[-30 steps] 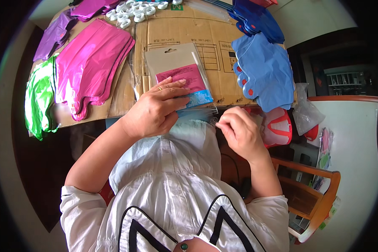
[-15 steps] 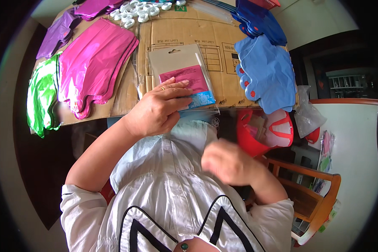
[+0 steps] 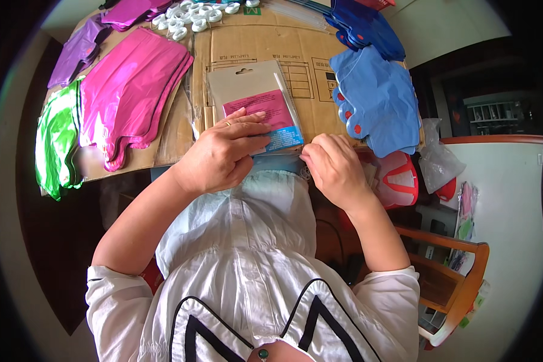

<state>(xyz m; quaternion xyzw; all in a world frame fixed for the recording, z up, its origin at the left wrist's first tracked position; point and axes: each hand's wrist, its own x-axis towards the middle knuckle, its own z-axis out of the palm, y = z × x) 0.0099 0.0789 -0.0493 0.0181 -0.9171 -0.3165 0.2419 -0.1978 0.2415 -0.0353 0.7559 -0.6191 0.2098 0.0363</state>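
Observation:
A flat clear plastic bag with a hang hole lies near the table's front edge. A grey, pink and blue printed card shows through it. My left hand rests on the bag with its fingers stretched out over the pink part, a ring on one finger. At the bag's lower right corner, my right hand pinches the clear edge between thumb and fingers. The exact grip there is partly hidden by the fingers.
Pink foil balloons, green foil and purple foil lie left. Light blue foil balloons and dark blue ones lie right. White ribbon rolls sit far back. A red-and-white bucket and wooden chair stand right.
My right hand has come up from in front of my body to the bag's lower right corner and closed there. My left hand has stayed on the bag.

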